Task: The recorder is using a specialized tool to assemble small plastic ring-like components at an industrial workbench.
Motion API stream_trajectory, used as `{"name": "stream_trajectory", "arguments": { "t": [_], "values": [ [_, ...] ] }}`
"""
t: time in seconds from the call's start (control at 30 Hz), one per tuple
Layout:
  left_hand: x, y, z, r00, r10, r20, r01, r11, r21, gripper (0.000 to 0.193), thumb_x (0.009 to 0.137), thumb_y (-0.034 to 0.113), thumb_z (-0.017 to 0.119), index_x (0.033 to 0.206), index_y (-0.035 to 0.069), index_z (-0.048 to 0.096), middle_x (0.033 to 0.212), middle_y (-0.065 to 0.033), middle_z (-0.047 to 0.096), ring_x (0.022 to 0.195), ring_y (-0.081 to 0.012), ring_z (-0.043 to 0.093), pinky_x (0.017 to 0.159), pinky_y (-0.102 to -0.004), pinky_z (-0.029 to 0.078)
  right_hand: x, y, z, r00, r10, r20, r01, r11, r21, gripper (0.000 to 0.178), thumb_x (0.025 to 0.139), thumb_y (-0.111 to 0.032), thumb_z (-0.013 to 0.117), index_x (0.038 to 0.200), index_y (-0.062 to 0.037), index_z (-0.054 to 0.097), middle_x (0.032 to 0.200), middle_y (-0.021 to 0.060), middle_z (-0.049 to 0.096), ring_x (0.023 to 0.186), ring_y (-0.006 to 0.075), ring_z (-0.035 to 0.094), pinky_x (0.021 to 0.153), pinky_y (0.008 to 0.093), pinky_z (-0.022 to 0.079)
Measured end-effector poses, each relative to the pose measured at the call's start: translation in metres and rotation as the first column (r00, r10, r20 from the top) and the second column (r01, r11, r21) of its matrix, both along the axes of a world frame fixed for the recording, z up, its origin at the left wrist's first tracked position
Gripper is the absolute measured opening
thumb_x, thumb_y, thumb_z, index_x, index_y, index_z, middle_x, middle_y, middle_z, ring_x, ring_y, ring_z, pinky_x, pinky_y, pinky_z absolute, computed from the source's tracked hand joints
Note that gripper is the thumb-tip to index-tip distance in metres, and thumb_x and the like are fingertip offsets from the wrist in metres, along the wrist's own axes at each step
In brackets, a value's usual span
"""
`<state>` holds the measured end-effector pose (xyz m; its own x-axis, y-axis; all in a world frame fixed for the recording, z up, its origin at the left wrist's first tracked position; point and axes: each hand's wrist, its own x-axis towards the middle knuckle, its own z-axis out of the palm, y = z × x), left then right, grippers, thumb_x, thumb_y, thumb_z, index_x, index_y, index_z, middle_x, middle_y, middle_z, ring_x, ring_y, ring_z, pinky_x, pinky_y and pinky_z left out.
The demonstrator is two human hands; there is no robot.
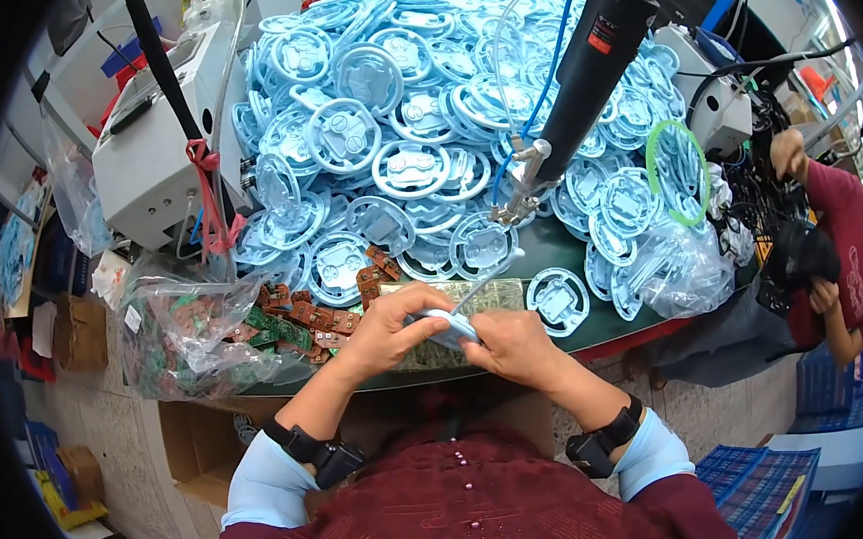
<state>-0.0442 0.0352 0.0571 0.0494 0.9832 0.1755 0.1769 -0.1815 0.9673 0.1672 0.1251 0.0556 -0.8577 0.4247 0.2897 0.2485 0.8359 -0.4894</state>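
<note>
Both my hands grip a small light-blue plastic toy steering wheel part [447, 330], tilted on edge above the near side of the table. My left hand [388, 329] pinches it from the left, thumb across its top. My right hand [521, 347] closes on its right end. A thin pale stalk [491, 274] slants up from beside the part; whether it is joined to it I cannot tell. Under my hands lies a flat greenish pad [500, 295]. Right of it rests a single blue wheel part [558, 302].
A heap of blue wheel parts [410, 167] covers the table's back. Above it hangs a black electric screwdriver [597, 72]. Brown circuit boards [328, 320] and a clear plastic bag [173, 330] lie left. A grey machine box [153, 153] stands behind; another person [851, 254] is at right.
</note>
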Motion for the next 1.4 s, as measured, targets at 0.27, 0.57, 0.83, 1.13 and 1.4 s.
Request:
{"name": "stream_trajectory", "arguments": {
  "t": [0.27,0.57,0.83,1.13,1.4],
  "values": [
    [0.015,0.000,0.005,0.949,0.207,-0.238,-0.149,0.959,0.240,0.017,0.086,0.010,0.071,0.102,0.003,0.068,0.104,-0.0109,0.067,0.099,-0.0259,0.063,0.087,-0.0353,0.048,0.000,0.014,-0.007,1.000,0.001,-0.023,0.000,0.998,0.064,0.020,0.083,-0.022,0.069,0.081,-0.0075,0.055,0.072,0.0110,0.061,0.063,0.0319,0.063,0.053,0.0421,0.049],
    [0.017,-0.008,-0.007,0.905,0.279,-0.322,-0.152,0.917,0.369,0.026,0.080,0.009,0.076,0.103,0.003,0.066,0.106,-0.0129,0.069,0.101,-0.0316,0.066,0.087,-0.0414,0.051,-0.003,0.019,-0.011,0.985,0.140,-0.100,-0.118,0.973,0.199,0.020,0.087,-0.023,0.070,0.090,-0.0087,0.056,0.075,0.0074,0.057,0.063,0.0275,0.062,0.053,0.0383,0.049],
    [0.012,-0.013,-0.006,0.911,0.140,-0.388,0.017,0.927,0.374,0.042,0.077,0.014,0.081,0.115,0.004,0.065,0.121,-0.0187,0.064,0.111,-0.0368,0.063,0.092,-0.0436,0.051,-0.003,0.022,-0.018,0.995,0.098,-0.023,-0.096,0.991,0.091,0.028,0.082,-0.010,0.071,0.110,-0.0045,0.065,0.092,0.0114,0.066,0.078,0.0284,0.067,0.062,0.0371,0.052],
    [0.046,-0.022,-0.041,0.530,0.292,-0.796,0.116,0.905,0.409,0.059,0.077,0.030,0.079,0.129,0.011,0.060,0.138,-0.0179,0.052,0.131,-0.0345,0.049,0.106,-0.0553,0.035,0.025,0.112,0.080,0.664,-0.365,-0.653,0.063,0.897,-0.438,0.036,0.090,0.002,0.055,0.126,0.0007,0.053,0.115,0.0104,0.062,0.108,0.0190,0.062,0.094,0.0322,0.048],
    [0.050,-0.023,-0.042,0.664,0.191,-0.723,0.039,0.957,0.289,0.068,0.079,0.029,0.079,0.138,0.010,0.051,0.145,-0.0164,0.046,0.137,-0.0357,0.041,0.112,-0.0573,0.029,-0.042,0.126,0.151,0.698,-0.257,-0.668,-0.134,0.870,-0.474,0.026,0.087,-0.010,0.064,0.108,0.0036,0.054,0.087,0.0106,0.063,0.072,0.0184,0.064,0.071,0.0316,0.052]
  ]
}}
